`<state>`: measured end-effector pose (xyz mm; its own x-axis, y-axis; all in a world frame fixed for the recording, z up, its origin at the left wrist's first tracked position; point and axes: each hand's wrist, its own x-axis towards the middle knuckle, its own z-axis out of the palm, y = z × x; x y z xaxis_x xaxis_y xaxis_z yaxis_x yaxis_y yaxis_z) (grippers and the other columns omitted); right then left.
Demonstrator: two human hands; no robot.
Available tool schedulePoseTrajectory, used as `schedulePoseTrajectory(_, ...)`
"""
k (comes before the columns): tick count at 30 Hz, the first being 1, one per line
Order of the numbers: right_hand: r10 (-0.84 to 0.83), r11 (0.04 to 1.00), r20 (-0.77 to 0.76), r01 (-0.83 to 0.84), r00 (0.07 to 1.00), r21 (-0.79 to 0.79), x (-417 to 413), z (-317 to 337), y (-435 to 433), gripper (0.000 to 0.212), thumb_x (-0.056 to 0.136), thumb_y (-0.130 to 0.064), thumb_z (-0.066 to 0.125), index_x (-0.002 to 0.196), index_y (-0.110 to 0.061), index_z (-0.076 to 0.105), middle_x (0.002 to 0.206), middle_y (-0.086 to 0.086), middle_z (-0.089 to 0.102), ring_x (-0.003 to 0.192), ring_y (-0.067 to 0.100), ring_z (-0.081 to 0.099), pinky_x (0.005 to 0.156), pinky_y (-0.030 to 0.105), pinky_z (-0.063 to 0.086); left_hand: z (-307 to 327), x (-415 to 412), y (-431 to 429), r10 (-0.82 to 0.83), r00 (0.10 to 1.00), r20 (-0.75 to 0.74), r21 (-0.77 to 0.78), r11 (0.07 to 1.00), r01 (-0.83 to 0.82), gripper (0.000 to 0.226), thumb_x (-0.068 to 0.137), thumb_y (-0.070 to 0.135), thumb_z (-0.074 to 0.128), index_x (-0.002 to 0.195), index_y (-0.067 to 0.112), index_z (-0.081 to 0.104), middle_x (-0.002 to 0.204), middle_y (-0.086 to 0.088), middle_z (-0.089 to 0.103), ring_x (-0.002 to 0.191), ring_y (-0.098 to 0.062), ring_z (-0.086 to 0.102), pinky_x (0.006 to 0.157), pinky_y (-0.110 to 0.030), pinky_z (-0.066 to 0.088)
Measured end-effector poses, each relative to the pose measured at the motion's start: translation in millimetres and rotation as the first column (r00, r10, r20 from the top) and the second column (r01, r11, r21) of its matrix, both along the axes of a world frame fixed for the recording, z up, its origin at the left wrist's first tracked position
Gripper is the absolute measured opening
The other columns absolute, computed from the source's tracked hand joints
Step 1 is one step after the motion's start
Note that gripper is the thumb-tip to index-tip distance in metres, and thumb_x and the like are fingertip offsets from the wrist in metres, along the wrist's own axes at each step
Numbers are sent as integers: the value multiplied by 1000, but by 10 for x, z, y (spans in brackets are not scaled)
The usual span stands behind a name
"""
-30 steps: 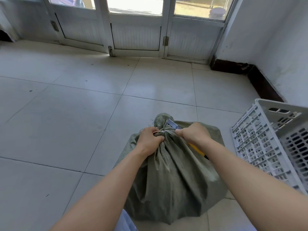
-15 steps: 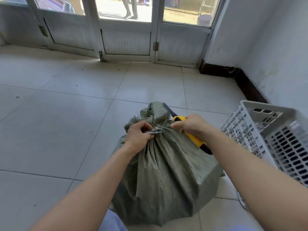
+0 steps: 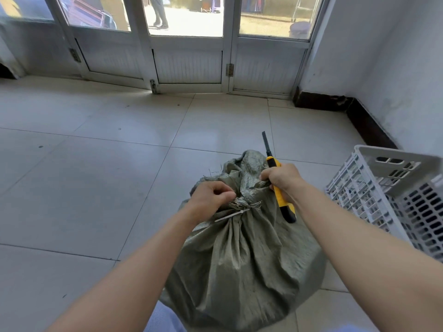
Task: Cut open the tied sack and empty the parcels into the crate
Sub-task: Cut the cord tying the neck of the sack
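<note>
Left hand [image 3: 211,200]: fingers curled tight, pinching the bunched neck of the sack [image 3: 242,259] just above the tie [image 3: 230,215]. Thumb pressed against the forefinger on the fabric.

Right hand [image 3: 281,180]: closed in a fist round the yellow handle of a knife [image 3: 284,207]. Its fingertips touch the loose top of the sack at that side. The blade is out and points up and away toward the doors [image 3: 189,61], beside the sack top; can't tell if it touches the fabric. The black butt of the handle sticks out below the hand, over the sack's shoulder.

Sack: one, grey-green woven, full and rounded, standing on the floor [image 3: 96,188] between the two forearms, toward the floor's near right part. Neck gathered and tied shut with one pale strap-like tie whose free end sticks out left. Some frayed threads at the neck. Contents hidden.

Crate [image 3: 393,195]: one, white, perforated plastic, on the floor just right of the sack, by the right wall. Its inside can't be made out.

Count: two hands, one sack, one knife, one tie, one crate.
</note>
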<state>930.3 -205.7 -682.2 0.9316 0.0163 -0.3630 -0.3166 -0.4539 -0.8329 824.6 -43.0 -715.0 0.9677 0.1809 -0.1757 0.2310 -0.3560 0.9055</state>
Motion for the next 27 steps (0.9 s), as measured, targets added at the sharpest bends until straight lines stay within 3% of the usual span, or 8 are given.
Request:
schedulePoseTrajectory(3, -28, 998, -7, 29, 1000, 56, 40, 42, -73, 16, 70, 3, 68, 75, -7, 56, 64, 6, 48, 48, 17, 41, 47, 28, 37, -10, 1, -141, -144, 983, -113, 354, 919, 176, 36, 68, 42, 79, 84, 16, 61, 101, 3, 48, 84, -14, 52, 71, -27, 42)
schedulePoseTrajectory(5, -49, 996, -6, 49, 999, 78, 58, 70, -114, 16, 71, 3, 67, 81, -5, 58, 65, 6, 48, 47, 16, 40, 45, 27, 36, -19, 3, -184, -186, 971, -151, 532, 812, 238, 21, 80, 30, 73, 88, 15, 61, 107, -1, 43, 88, -18, 51, 77, -30, 43)
schedulePoseTrajectory(9, -54, 994, -6, 54, 999, 94, 60, 80, -171, 16, 72, 4, 66, 72, -7, 55, 62, 6, 47, 46, 17, 39, 46, 28, 35, -80, -8, -146, -173, 970, -170, 579, 779, 240, 28, 81, 30, 72, 95, 14, 54, 108, -1, 41, 92, -20, 48, 77, -32, 41)
schedulePoseTrajectory(12, 8, 997, 15, -9, 1000, 74, 40, 38, -143, 23, 72, 5, 65, 65, -10, 49, 60, 7, 45, 48, 18, 39, 47, 28, 36, -142, -66, -150, -194, 951, -242, 691, 653, 309, 23, 86, 23, 67, 90, 6, 52, 112, -6, 38, 91, -23, 45, 78, -35, 44)
schedulePoseTrajectory(18, 171, 955, 122, -134, 978, -264, 37, -122, -248, 30, 62, -5, 62, 55, -16, 36, 58, 5, 43, 57, 23, 42, 56, 32, 36, -143, -145, 32, 53, 991, -125, 742, 668, 58, 12, 92, 8, 50, 100, 6, 59, 112, -9, 48, 95, -28, 55, 83, -39, 49)
schedulePoseTrajectory(21, 278, 846, 91, -199, 956, -495, -16, -184, -374, 27, 71, -5, 59, 58, -16, 38, 58, 4, 44, 54, 23, 42, 49, 25, 29, -74, -132, 268, 280, 936, -212, 869, 493, 49, 31, 92, 2, 42, 120, 4, 56, 121, -13, 50, 110, -30, 52, 88, -38, 46)
schedulePoseTrajectory(24, 325, 803, 27, -261, 945, -535, -51, -260, -462, 22, 72, -5, 60, 61, -14, 44, 60, 5, 47, 59, 24, 45, 51, 26, 32, -34, -106, 396, 377, 862, -339, 911, 362, 200, 38, 92, 11, 45, 130, 8, 49, 129, -14, 46, 119, -31, 46, 95, -38, 40)
schedulePoseTrajectory(27, 380, 843, -33, -361, 924, -398, -120, -264, -541, 21, 67, 0, 62, 62, -17, 52, 61, 2, 51, 60, 20, 47, 56, 25, 36, -60, 45, 311, 266, 936, -232, 861, 503, 71, 46, 90, 9, 47, 135, 8, 38, 137, -14, 41, 124, -31, 43, 99, -39, 37)
